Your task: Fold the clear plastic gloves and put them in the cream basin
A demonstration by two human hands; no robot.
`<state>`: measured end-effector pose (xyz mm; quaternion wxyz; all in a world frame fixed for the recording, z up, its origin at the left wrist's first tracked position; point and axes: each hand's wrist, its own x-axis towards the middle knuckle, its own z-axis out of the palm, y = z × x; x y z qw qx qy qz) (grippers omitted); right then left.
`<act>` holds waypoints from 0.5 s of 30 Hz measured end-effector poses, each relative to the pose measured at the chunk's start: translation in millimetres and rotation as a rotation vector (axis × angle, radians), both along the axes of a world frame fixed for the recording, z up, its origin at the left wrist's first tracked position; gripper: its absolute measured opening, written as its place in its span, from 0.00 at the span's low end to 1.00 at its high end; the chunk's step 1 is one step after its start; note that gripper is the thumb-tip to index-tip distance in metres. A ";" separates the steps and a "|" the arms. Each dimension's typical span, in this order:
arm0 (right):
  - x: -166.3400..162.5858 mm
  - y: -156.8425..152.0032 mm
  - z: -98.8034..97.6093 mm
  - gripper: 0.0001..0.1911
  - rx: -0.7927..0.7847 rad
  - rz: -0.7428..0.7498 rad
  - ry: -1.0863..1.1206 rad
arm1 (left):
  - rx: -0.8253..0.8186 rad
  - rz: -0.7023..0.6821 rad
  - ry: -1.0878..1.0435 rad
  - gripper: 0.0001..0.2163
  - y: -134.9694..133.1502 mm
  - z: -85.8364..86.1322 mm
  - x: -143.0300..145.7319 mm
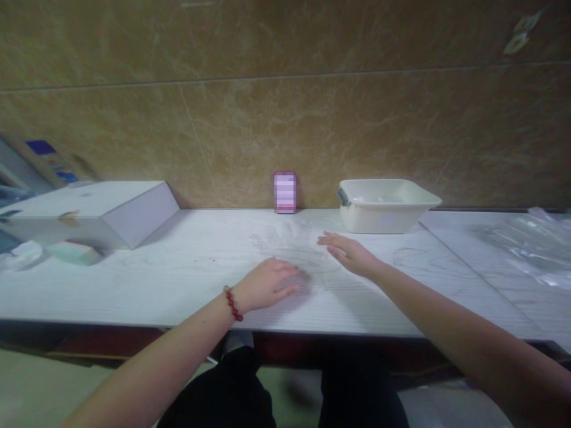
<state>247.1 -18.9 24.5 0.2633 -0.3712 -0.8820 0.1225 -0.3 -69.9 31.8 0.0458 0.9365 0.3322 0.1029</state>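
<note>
My left hand (267,283), with a red bead bracelet (232,304) at the wrist, is over the front middle of the white wood-grain table (147,285). Its fingers are stretched out and hold nothing that I can see. Farther back and to the right, my right hand (350,253) is open too, palm down, with fingers extended toward the left. Beyond my left hand lies something clear and see-through (279,233), like thin plastic; its outline is too faint to make out. Whether either hand touches it, I cannot tell.
A cream plastic bin (381,219) with a grey handle stands at the back right. Against the wall leans a phone-like rectangle (285,193). On the left are a white box (138,217), a pale green block (75,252) and crumpled white tissue (24,255). Clear plastic bags (535,244) lie far right.
</note>
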 end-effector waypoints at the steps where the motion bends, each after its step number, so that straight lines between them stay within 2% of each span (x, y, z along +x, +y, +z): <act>1: -6.6 3.5 2.4 0.21 -0.013 -0.033 0.055 | 0.004 0.001 0.014 0.22 -4.1 -2.8 10.8; 4: -31.3 8.5 6.7 0.22 -0.088 -0.091 0.154 | 0.004 0.106 0.052 0.28 -14.4 -16.1 35.9; 6: -47.6 6.9 5.2 0.22 -0.144 -0.017 0.136 | -0.021 0.162 0.072 0.30 -18.5 -25.0 44.0; 9: -64.5 1.9 -3.0 0.22 -0.218 0.128 0.026 | -0.050 0.205 0.085 0.30 -21.1 -32.0 46.5; 12: -70.4 2.0 -14.3 0.23 -0.266 0.182 -0.100 | -0.068 0.196 0.089 0.29 -21.7 -31.7 45.2; 15: -69.1 10.5 -23.6 0.23 -0.242 0.244 -0.220 | -0.078 0.205 0.098 0.28 -22.0 -31.0 45.1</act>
